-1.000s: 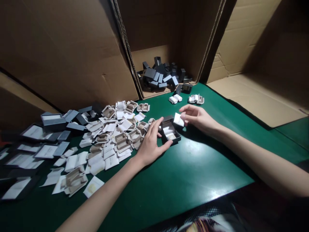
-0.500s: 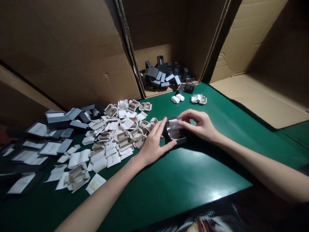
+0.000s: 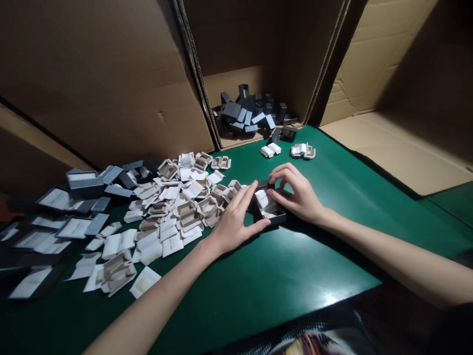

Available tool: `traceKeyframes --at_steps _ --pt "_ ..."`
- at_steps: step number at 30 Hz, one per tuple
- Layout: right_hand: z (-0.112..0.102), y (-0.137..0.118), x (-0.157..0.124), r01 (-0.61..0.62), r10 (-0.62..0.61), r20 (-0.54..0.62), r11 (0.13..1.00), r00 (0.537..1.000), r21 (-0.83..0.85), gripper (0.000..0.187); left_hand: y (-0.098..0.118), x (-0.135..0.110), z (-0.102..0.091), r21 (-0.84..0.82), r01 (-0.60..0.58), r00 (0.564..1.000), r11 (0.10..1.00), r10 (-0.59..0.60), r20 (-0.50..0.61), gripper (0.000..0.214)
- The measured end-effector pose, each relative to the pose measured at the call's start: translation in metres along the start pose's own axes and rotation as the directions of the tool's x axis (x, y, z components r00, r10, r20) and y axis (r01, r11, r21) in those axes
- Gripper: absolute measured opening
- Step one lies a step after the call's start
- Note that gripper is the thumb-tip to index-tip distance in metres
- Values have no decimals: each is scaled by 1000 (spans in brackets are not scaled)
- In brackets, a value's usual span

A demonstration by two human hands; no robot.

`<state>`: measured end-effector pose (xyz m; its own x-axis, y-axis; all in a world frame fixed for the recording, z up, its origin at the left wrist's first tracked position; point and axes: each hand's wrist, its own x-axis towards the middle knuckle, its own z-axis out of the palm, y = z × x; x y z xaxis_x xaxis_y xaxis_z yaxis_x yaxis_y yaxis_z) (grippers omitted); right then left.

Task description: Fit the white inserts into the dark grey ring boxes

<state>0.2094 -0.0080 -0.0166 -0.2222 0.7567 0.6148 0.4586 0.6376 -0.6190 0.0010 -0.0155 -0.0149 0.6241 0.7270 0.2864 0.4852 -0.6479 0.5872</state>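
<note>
A small open black box [image 3: 278, 218] rests on the green table with a creased white paper insert [image 3: 264, 201] inside it. My left hand [image 3: 233, 219] holds the box from its left side, thumb along the near edge and fingers toward the far edge. At the far right corner, my right hand [image 3: 295, 193] has its thumb and curled fingers closed about the rim, close to the insert. Whether its fingertips also touch the insert cannot be made out.
Many loose white paper inserts [image 3: 172, 229] lie heaped to the left, beside open black boxes [image 3: 86, 185]. A cardboard carton [image 3: 254, 71] at the back contains a pile of black box parts [image 3: 246, 116]. Two folded inserts [image 3: 271, 150] lie before it. Another carton [image 3: 402, 153] stands right.
The white insert, raised and curved before, now lies lower and flatter in the box. My right hand has shifted slightly left to the box's far right corner. The left hand keeps its hold.
</note>
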Motion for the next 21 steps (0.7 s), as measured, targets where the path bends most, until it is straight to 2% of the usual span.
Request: traceKeyframes --at_steps 5,8,12,15,18,21 --pt "3 0 -1 -136 118 159 984 980 114 37 1 1 -1 8 -37 999 999 37 9 75" --pt "4 -1 -1 -221 172 262 960 950 174 39 1 1 -1 7 -62 998 998 62 9 75" --pt "3 1 -1 -249 197 259 951 946 185 40 1 1 -1 4 -49 999 999 49 15 74" --pt "1 2 0 -182 155 183 973 971 142 40 1 1 -1 4 -33 999 999 33 16 74" --pt "-2 0 2 -40 35 109 998 993 48 27 2 2 -2 11 -30 999 999 29 44 74" --pt "-4 -1 3 73 -67 115 996 991 -54 18 2 2 -2 14 -15 998 1000 14 58 75"
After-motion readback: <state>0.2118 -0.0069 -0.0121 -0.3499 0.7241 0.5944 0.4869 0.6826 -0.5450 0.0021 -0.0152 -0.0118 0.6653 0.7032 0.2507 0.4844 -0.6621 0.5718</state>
